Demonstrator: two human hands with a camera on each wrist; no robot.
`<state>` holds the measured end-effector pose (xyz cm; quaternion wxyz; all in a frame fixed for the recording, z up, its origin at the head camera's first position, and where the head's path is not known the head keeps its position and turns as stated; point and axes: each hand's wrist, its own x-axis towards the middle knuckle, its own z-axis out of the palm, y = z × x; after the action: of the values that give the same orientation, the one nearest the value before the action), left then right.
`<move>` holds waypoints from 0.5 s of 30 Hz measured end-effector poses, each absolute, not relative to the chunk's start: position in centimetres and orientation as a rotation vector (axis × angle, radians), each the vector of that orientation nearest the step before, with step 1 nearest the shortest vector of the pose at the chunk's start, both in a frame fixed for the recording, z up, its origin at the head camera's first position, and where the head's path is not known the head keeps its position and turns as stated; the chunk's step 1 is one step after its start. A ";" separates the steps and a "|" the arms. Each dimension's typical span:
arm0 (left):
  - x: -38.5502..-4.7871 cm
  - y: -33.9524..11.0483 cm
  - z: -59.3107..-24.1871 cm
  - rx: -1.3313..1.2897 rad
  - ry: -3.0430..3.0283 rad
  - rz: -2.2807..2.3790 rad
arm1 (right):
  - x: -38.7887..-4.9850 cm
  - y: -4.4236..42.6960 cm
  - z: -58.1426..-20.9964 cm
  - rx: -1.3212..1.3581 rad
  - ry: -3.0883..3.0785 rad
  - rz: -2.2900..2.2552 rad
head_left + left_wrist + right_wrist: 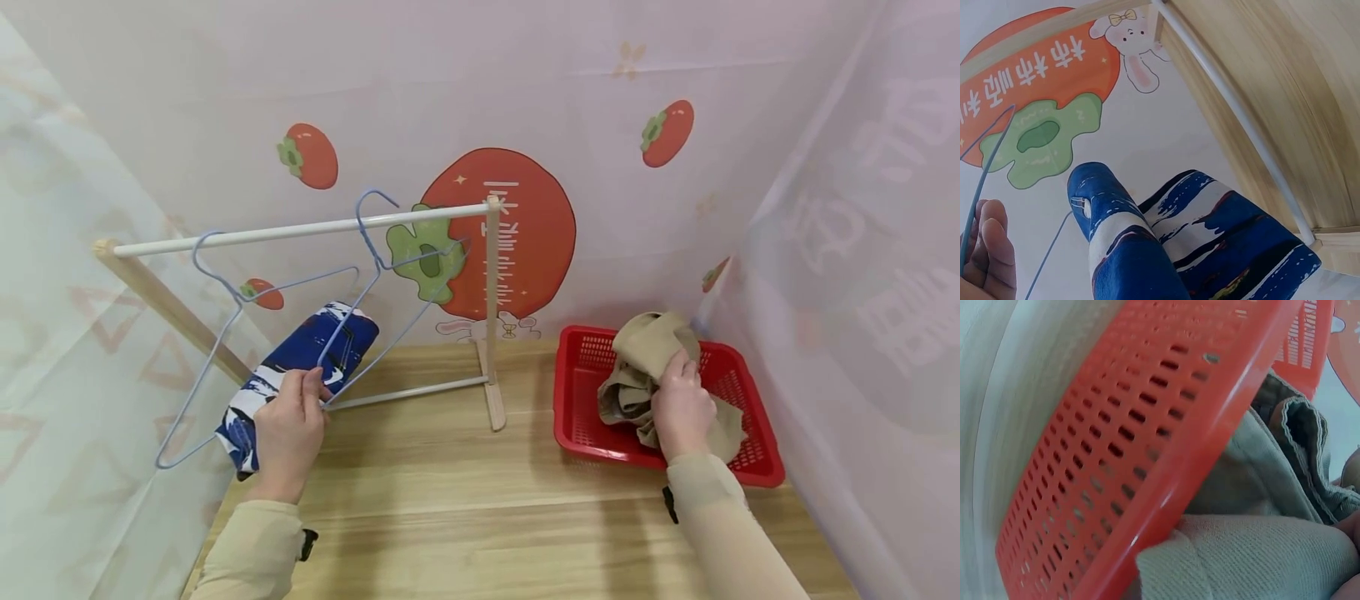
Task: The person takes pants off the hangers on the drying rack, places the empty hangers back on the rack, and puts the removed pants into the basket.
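Note:
My left hand (291, 429) pinches the lower part of a blue wire hanger (367, 287), whose hook is over the rack's top rail. Left of it, a second blue hanger (217, 342) hangs from the same rail. A folded blue-and-white printed garment (1210, 231) hangs at this second hanger's lower bar, just behind my left hand. On the right, my right hand (682, 407) grips a crumpled khaki garment (651, 346) inside a red plastic basket (592, 454). Its fingers show only at the edge of the right wrist view, beside the khaki cloth (1260, 550).
The drying rack has a white top rail (300, 231), wooden uprights (492, 292) and a white lower bar (412, 392). It stands on a wooden table (480, 517). Printed fabric walls (600, 250) enclose the back and both sides.

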<state>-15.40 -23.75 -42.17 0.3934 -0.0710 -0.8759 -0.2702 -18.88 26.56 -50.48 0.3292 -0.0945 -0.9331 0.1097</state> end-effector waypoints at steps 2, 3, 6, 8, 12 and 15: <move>-15.3 -23.7 -42.2 -0.172 -2.235 -0.699 | -18.9 26.3 -50.8 -0.240 -2.446 0.280; -15.3 -23.7 -42.2 -0.167 -2.240 -0.702 | -18.9 26.2 -50.8 -0.236 -2.454 0.282; -15.2 -23.7 -42.2 -0.165 -2.243 -0.708 | -18.9 25.7 -50.8 -0.249 -2.526 0.297; -15.2 -23.7 -42.2 -0.171 -2.238 -0.704 | -18.9 25.4 -50.6 -0.270 -2.598 0.315; -15.3 -23.8 -42.2 -0.188 -2.229 -0.700 | -19.1 24.5 -50.3 -0.295 -2.725 0.349; -15.3 -23.8 -42.3 -0.197 -2.224 -0.692 | -19.3 23.9 -50.2 -0.286 -2.814 0.371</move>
<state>-15.28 -23.84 -42.32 0.3912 -0.0775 -0.8757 -0.2724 -19.28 23.92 -50.17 0.1440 -0.0994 -0.9761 0.1288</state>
